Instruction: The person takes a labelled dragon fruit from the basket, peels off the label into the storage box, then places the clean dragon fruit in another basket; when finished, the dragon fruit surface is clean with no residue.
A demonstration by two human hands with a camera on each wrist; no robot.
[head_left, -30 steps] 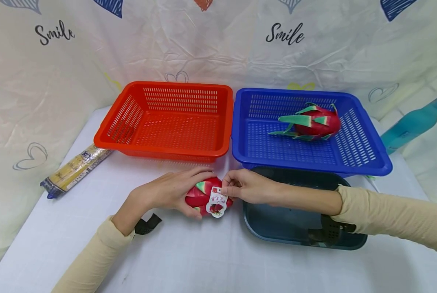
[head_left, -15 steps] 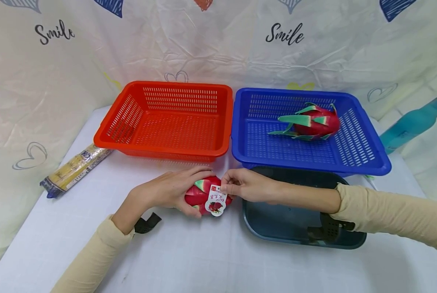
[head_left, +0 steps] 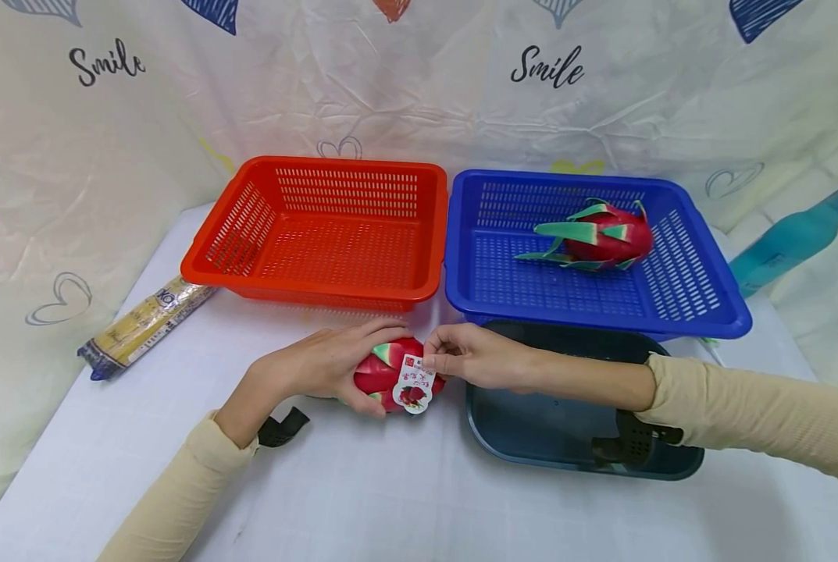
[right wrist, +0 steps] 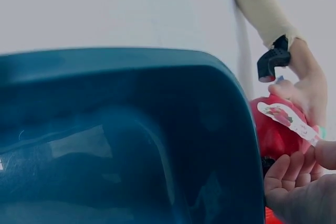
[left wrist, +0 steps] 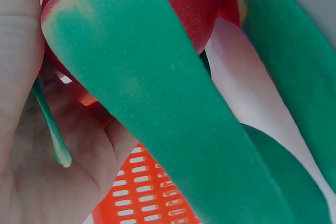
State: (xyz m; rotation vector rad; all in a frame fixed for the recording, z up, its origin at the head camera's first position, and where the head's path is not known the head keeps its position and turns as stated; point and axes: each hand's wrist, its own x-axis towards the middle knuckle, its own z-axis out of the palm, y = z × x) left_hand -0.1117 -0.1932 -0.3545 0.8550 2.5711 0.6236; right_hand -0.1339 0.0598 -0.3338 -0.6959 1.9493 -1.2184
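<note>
In the head view my left hand (head_left: pixel 323 363) grips a red dragon fruit (head_left: pixel 375 378) with green-tipped scales on the table, front and centre. My right hand (head_left: pixel 473 357) pinches the upper end of a white printed label (head_left: pixel 413 389) between thumb and forefinger, against the fruit's right side. The right wrist view also has this label (right wrist: pixel 283 115) across the fruit's red skin (right wrist: pixel 274 139). Long green leaves (left wrist: pixel 131 66) of the fruit fill the left wrist view, with the left palm (left wrist: pixel 58 182) behind them.
A red basket (head_left: pixel 419 295) stands behind the hands. Beside it, a blue basket (head_left: pixel 496 306) holds another dragon fruit (head_left: pixel 611 238). Under my right forearm lies a dark teal basin (head_left: pixel 531 453). A noodle packet (head_left: pixel 147 324) lies left; a blue bottle (head_left: pixel 787 242) stands far right.
</note>
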